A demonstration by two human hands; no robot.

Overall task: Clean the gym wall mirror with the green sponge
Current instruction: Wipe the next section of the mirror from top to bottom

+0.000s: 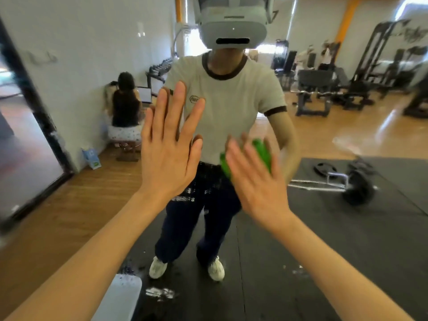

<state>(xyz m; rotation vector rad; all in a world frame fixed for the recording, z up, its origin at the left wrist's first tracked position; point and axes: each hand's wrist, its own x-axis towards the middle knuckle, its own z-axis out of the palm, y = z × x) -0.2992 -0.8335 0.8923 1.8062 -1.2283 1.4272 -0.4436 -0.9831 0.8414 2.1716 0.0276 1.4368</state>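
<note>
A: Where does the person have the green sponge (261,156) at this moment?

B: It sits under the right hand (257,179), pressed flat against the gym wall mirror (347,140), right of centre and about waist height on the reflection. The fingers of that hand lie straight over it, slightly spread, and they look blurred, so the hand is probably mid-wipe.

A: And the left hand (169,144)?

B: Flat on the glass just left of the sponge, its fingers (180,96) straight and mostly together, the thumb apart. It holds nothing.

A: What could go wrong from here?

B: Mainly that bare palm. Skin resting on the glass is likely to leave prints or smears on a patch that may then need another pass. The sponge is only pressed, not gripped, so a fast stroke could let it slide out from under the fingers and drop to the floor.

A: Anything about coverage?

B: White flecks and streaks (159,293) show low on the mirror, near the bottom left. If the wiping stays at waist height, those marks could be missed.
</note>
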